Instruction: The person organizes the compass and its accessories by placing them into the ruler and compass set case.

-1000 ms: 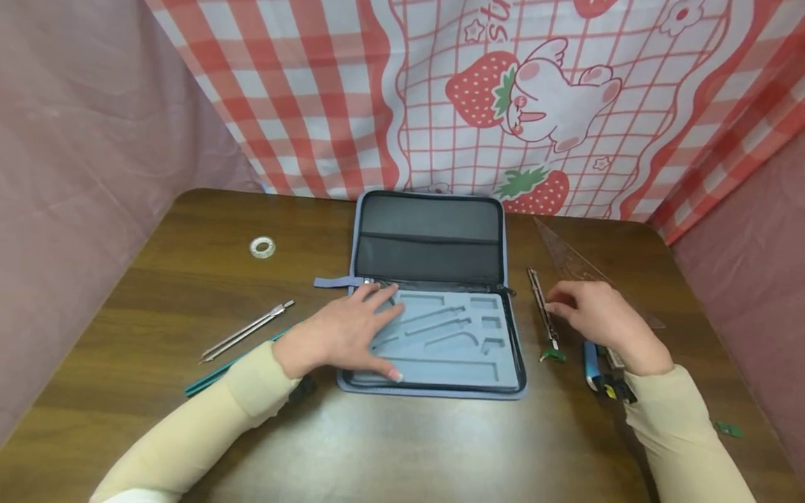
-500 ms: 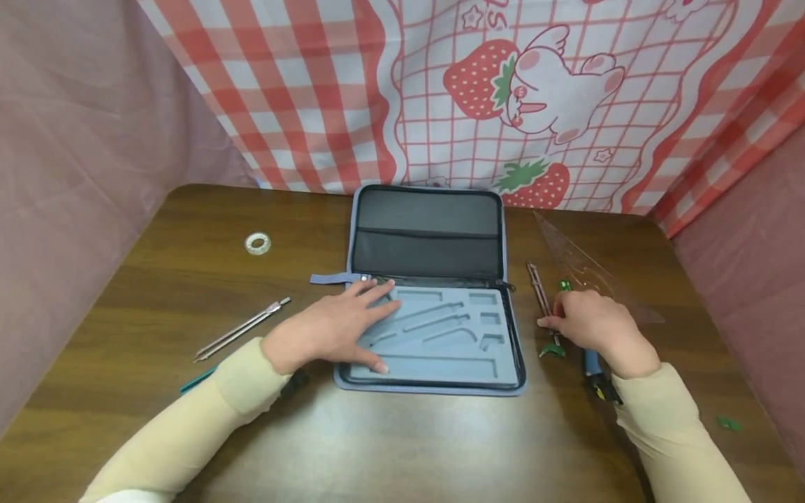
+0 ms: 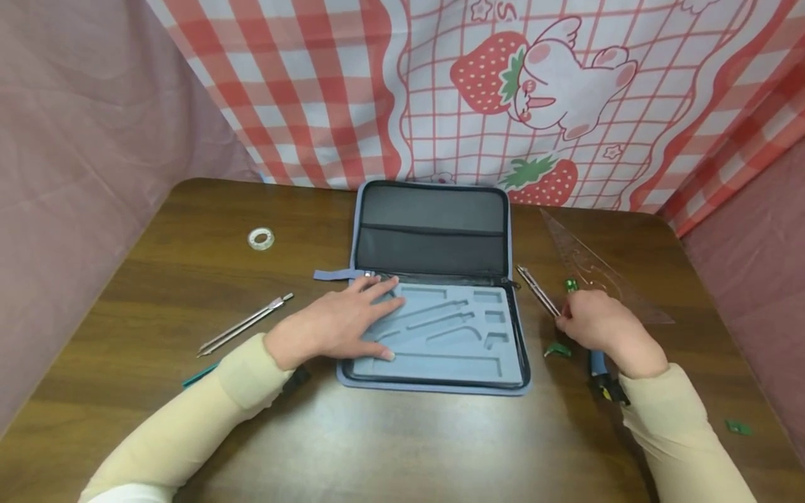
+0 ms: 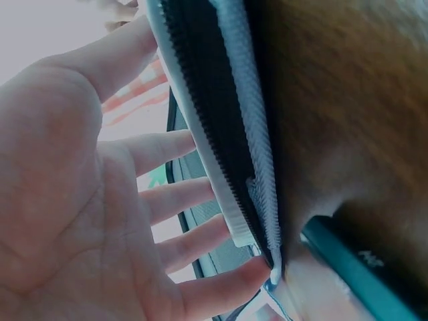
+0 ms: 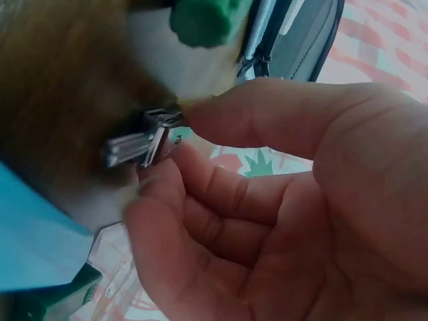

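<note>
Faintly, "S" on backdrop cloth [image 3: 503,84]

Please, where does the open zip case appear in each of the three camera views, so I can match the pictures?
Head view: the zip case lies open at the table's middle, left hand resting flat on its foam tray.
Left wrist view: its zippered edge runs down the centre, beside the fingers.
Right wrist view: only a corner shows, top right.
Shared landmark: the case's zipper.
</note>
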Available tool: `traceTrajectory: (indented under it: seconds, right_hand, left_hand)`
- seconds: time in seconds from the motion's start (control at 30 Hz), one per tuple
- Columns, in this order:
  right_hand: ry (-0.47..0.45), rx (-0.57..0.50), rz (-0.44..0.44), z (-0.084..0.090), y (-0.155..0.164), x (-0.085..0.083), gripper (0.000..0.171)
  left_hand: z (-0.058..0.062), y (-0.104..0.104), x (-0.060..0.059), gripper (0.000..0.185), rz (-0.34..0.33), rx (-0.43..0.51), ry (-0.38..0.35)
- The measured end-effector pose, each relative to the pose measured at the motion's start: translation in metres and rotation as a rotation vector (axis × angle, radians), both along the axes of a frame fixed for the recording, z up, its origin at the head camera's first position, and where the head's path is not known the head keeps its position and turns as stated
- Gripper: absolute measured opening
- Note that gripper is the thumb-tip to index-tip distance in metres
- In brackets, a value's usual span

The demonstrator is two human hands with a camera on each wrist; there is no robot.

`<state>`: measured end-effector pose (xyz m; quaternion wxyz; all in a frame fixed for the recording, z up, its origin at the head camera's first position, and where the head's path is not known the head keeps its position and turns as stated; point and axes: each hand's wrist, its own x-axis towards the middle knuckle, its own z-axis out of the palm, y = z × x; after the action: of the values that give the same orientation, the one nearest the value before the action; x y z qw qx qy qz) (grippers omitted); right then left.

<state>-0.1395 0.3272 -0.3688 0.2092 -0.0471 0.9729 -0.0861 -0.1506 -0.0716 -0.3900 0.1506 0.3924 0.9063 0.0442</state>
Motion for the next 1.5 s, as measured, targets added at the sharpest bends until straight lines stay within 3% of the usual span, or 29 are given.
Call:
traceTrajectory:
  seconds: [0.27, 0.67, 0.97, 1.1, 1.23, 1.5]
  right_hand:
    - [-0.040, -0.049, -0.067, -0.002, 0.001, -0.003, 0.019]
    - [-0.012, -0.051, -0.041, -0.005, -0.001, -0.003, 0.019]
    - [0.043, -0.139, 0.002, 0.000, 0.012, -0.003, 0.025]
    - [0.111, -0.140, -0.003, 0.005, 0.014, -0.002, 0.024]
    - [0.228, -0.146, 0.048, 0.009, 0.011, 0.000, 0.023]
    - [0.370, -0.158, 0.109, 0.015, -0.014, 0.010, 0.023]
  left_hand:
    - [-0.001, 0.001, 0.000, 0.087, 0.004, -0.003, 0.014]
    - [-0.001, 0.001, 0.001, 0.087, 0.011, 0.003, 0.003]
    - [-0.001, 0.000, -0.002, 0.090, 0.008, 0.005, 0.012]
    - [-0.001, 0.000, -0.002, 0.090, 0.008, 0.006, 0.011]
    - [-0.001, -0.001, -0.002, 0.091, 0.007, 0.003, 0.021]
    - [-0.001, -0.002, -0.005, 0.093, -0.011, 0.014, 0.018]
